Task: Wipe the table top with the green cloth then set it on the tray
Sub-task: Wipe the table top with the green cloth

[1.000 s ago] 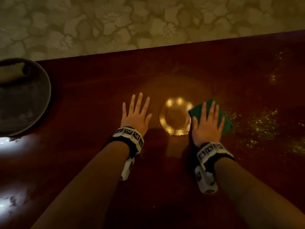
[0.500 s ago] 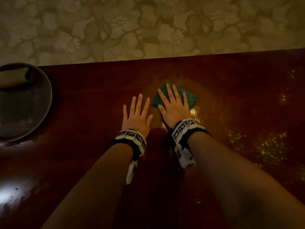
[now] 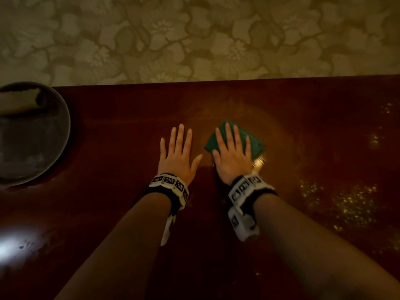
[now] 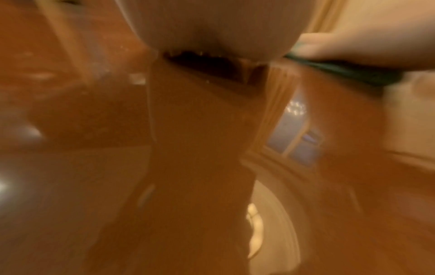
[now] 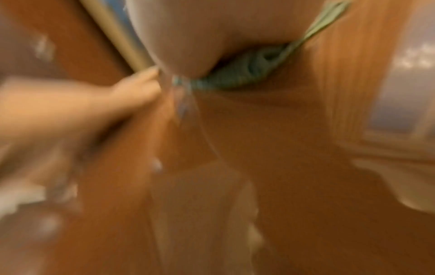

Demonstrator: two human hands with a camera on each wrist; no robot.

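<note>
A folded green cloth [image 3: 256,144] lies flat on the dark red-brown table top [image 3: 108,137], just right of centre. My right hand [image 3: 232,146] presses down on it with straight, spread fingers. The left hand [image 3: 178,149] rests palm-down on the bare wood beside it, fingers straight, thumb near the cloth's edge. In the blurred right wrist view the cloth [image 5: 249,72] bunches under the palm. The left wrist view shows the cloth [image 4: 341,68] at the right under the other hand. A round dark tray [image 3: 65,126] sits at the left edge.
The table's far edge [image 3: 238,80] runs along floral carpet [image 3: 194,35]. Yellowish specks [image 3: 350,204] are scattered on the wood at the right. A bright light glare [image 3: 13,245] shows at the lower left. A pale folded item [image 3: 19,102] lies in the tray.
My right hand slid the cloth leftward from beside the specks to near the left hand, then a little back toward me. The left hand stayed planted.
</note>
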